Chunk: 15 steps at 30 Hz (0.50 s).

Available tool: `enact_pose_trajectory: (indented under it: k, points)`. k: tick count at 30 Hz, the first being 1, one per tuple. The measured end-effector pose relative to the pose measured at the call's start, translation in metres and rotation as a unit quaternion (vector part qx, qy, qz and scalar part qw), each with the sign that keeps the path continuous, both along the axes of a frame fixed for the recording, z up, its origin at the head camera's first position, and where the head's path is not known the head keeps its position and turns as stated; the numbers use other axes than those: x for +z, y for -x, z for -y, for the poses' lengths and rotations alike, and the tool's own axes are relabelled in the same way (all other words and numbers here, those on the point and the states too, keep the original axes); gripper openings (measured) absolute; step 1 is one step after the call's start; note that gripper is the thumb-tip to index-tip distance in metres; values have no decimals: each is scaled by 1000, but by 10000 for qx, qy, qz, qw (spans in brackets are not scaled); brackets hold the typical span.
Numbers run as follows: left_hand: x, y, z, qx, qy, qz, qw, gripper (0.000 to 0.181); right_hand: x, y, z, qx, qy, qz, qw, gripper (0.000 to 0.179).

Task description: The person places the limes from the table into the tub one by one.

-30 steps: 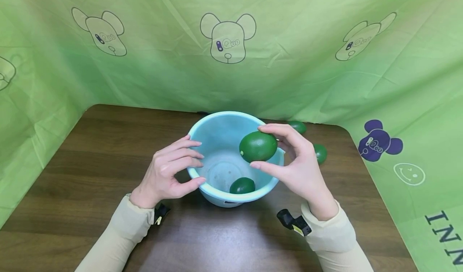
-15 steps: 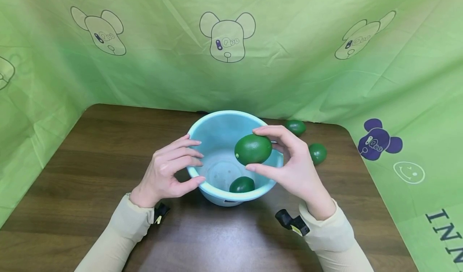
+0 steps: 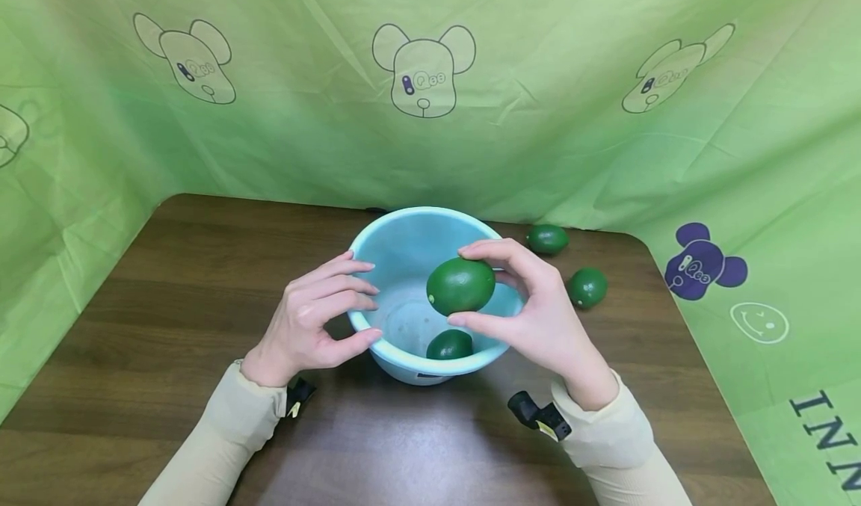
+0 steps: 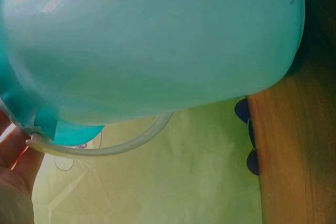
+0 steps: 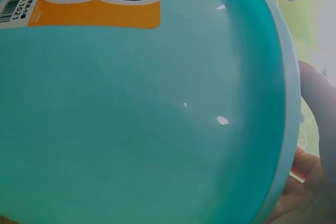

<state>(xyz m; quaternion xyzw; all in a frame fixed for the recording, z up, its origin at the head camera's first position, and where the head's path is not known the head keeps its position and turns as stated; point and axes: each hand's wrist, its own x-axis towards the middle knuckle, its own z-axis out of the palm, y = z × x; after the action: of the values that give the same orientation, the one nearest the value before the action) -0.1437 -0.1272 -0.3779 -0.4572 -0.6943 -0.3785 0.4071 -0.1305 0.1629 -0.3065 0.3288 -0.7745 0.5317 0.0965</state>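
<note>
A light blue bucket [image 3: 377, 358] stands on the table; inside it a dark green oval fruit [image 3: 450, 345] lies near the front wall. My left hand [image 3: 316, 315] holds the bucket's left rim, fingers curved over the edge; its fingers [image 4: 29, 163] show by the handle [image 4: 107, 150] in the left wrist view. Over the bucket's right half, my right hand [image 3: 538, 297] pinches a glossy, smooth green oval fruit [image 3: 460, 286] between thumb and fingers. In the right wrist view the bucket's wall and rim [image 5: 287, 103] cover most of that hand, and the held fruit is hidden.
Right of the bucket, two more green fruits lie on the wooden table [image 3: 222, 267]: one at the back [image 3: 547, 239], one nearer [image 3: 587, 288]. A green printed cloth [image 3: 303, 140] hangs round the back and sides. Black wrist cameras [image 3: 538, 415] sit on both sleeves.
My right hand has carried its green fruit left and slightly down, further over the bucket. The two fruits behind it on the table have become more visible. My left hand stays at the rim.
</note>
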Motion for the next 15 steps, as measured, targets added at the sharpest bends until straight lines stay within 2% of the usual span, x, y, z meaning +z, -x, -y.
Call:
enact_pose_trajectory:
  k: [15]
  points:
    - [0, 0, 0, -26, 8, 9, 10000, 28, -5, 2, 7, 213, -1, -53, 9998, 69]
